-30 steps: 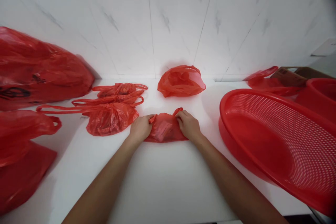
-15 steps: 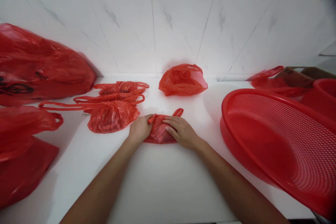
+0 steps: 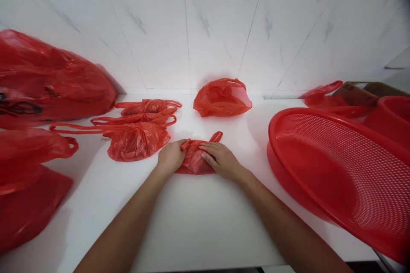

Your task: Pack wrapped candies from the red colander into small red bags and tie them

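Crinkled red plastic bag (image 3: 194, 163), pinched in closed left fingers (image 3: 178, 145), lies beneath nearly straight right fingers (image 3: 211, 148)

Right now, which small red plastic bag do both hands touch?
The small, translucent red plastic bag between left hand and right hand, which both touch it. The open red plastic bag sits behind it; the crumpled red plastic bags lie left of it.

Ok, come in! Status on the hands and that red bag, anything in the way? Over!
Left hand gripping red bag. Right hand laid across it. Handle loop showing past right hand. Filled bag close by left hand, not between hands.
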A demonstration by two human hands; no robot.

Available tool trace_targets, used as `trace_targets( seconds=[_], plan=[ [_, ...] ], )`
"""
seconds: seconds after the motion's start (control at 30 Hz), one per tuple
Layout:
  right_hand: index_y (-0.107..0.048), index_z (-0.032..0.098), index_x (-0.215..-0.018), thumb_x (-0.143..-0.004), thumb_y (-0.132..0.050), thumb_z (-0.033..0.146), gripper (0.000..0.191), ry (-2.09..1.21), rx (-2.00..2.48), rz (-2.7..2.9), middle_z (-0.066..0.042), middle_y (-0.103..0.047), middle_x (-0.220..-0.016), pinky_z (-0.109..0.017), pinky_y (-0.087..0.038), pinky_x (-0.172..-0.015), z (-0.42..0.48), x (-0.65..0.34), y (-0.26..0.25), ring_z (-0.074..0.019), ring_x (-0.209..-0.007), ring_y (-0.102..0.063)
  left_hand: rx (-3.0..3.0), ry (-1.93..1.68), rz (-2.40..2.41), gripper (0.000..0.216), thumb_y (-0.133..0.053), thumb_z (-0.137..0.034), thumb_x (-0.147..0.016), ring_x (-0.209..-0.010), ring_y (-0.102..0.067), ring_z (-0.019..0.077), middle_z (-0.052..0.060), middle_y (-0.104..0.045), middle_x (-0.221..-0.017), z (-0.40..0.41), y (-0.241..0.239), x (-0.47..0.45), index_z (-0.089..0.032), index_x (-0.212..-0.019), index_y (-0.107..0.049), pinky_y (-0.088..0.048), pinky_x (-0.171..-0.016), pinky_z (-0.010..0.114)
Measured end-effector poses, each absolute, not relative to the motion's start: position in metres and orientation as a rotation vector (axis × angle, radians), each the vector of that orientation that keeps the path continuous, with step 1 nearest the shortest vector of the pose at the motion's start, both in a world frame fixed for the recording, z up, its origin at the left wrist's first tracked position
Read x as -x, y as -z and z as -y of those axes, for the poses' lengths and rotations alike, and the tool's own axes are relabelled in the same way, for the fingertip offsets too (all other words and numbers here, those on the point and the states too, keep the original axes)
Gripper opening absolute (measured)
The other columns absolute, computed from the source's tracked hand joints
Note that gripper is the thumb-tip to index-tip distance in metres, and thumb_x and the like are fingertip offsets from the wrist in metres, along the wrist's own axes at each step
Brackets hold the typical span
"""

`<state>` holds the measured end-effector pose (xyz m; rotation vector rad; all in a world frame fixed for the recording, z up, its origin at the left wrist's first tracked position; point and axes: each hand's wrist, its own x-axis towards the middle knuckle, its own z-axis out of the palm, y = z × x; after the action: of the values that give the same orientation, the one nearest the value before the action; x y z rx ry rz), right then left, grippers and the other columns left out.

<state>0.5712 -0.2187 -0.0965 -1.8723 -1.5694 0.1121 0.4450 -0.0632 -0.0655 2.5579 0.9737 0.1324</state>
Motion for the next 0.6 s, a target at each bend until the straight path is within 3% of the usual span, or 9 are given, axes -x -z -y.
trace_targets(
  seconds=[0.37, 0.6],
  plan=[
    [-0.057, 0.02, -0.131, -0.101, -0.033, 0.038, 0.042, -0.124, 1.838, 1.636, -0.007, -0.058, -0.133, -0.048, -0.034, -0.11, 0.222, -0.577, 0.106, -0.0229, -0.13, -0.047, -2.477, -0.222, -0.939, 0.038, -0.044, -0.034, -0.087, -0.09, -0.064, 0.035, 0.013, -0.073, -0.097, 0.063, 0.068, -0.443, -0.027, -0.113, -0.07, -0.044, -0.073, 0.042],
    [-0.046, 0.023, -0.139, -0.099, -0.037, 0.029, 0.042, -0.05, 1.89, 1.296, -0.007, -0.054, -0.135, -0.036, -0.044, -0.101, 0.225, -0.585, 0.098, -0.0176, -0.12, -0.052, -2.163, -0.502, -0.8, 0.027, -0.058, -0.041, -0.081, -0.098, -0.06, 0.0322, 0.01, -0.067, -0.1, 0.059, 0.078, -0.445, -0.025, -0.095, -0.074, -0.041, -0.091, 0.045]
  ],
)
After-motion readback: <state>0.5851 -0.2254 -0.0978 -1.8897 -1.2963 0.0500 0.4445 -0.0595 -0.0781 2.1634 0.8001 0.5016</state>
